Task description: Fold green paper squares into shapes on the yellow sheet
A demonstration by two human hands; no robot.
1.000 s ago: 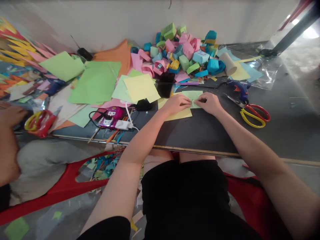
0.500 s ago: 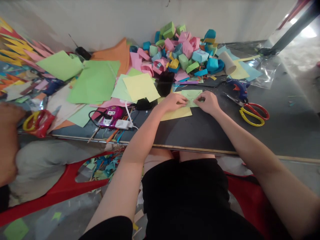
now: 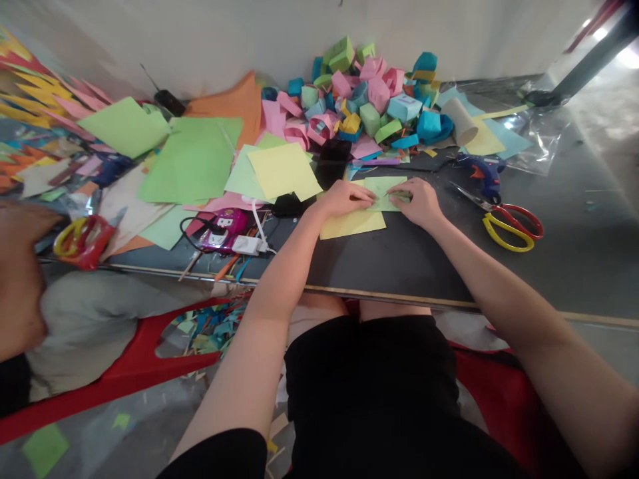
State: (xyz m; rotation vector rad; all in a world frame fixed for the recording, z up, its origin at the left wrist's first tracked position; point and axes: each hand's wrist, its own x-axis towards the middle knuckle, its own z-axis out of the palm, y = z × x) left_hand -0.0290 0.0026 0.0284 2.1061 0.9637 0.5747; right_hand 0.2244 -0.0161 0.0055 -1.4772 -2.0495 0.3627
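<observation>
A small light green paper (image 3: 383,188) with marks or creases lies flat on the table in front of me. It partly covers a pale yellow sheet (image 3: 353,225). My left hand (image 3: 345,197) rests on both papers, fingers stretched flat toward the green one. From the other side, the fingertips of my right hand (image 3: 418,201) come together on the green paper, thumb and forefinger bent with a small gap behind the tips. Whether a crease or something tiny lies between them is hard to see. Right of that hand lie scissors (image 3: 510,227) with red and yellow handles.
Folded paper pieces (image 3: 369,93) form a heap at the back. A blue glue gun (image 3: 485,174) lies behind the scissors. Left are green sheets (image 3: 192,159), a yellow sheet (image 3: 282,171) and a purple power strip (image 3: 227,226). Another person's arm (image 3: 22,279) is at far left.
My right fingers have shifted slightly on the green paper and straightened a little. The left hand is almost still. The whole view has moved slightly.
</observation>
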